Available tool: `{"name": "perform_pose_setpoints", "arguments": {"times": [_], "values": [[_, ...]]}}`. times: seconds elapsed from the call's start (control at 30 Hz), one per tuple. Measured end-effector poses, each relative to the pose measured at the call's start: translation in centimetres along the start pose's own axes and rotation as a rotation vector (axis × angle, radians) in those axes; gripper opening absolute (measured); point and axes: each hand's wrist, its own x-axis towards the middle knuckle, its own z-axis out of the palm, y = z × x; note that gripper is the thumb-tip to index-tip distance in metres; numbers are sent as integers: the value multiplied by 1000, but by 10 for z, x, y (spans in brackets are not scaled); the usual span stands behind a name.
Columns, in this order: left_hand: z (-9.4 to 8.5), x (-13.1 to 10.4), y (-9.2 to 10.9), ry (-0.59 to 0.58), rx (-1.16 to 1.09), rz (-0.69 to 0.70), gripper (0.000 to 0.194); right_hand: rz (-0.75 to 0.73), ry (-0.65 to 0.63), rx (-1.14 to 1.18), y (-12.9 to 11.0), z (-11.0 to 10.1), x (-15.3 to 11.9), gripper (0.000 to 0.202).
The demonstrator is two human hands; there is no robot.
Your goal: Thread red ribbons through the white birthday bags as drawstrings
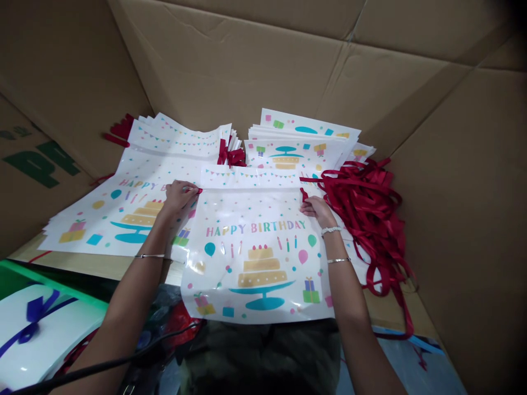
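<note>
A glossy white sheet [255, 208], possibly a flat bag, lies in front of me, printed with HAPPY BIRTHDAY, a cake and balloons. A pale band crosses its upper part, with red ribbon showing at both ends. At the left end, my left hand [181, 196] pinches a short red ribbon end [200, 191]. My right hand [316, 208] has its fingers closed on the lower part of a red ribbon end [303, 195] at the right edge. The sheet's lower edge hangs over the table's front toward my lap.
A stack of matching sheets with red ribbons [164, 142] lies at the left. Another stack [304, 131] lies behind. A tangled heap of red ribbon [366, 208] sits at the right. Cardboard walls [247, 60] surround the table. A green-edged box [49, 329] stands lower left.
</note>
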Motion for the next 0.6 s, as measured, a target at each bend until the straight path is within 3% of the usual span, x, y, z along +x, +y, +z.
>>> {"name": "perform_pose_setpoints", "arguments": {"times": [0.2,0.37,0.6], "values": [[3,6,-11,61,327,192,22,5,-9,12,-2,-1,-2,18],[6,8,-19,-21,513,218,30,-3,-14,18,-3,-1,-6,17],[6,2,-15,-68,747,177,44,-5,-22,18,-1,-1,-5,17]]}}
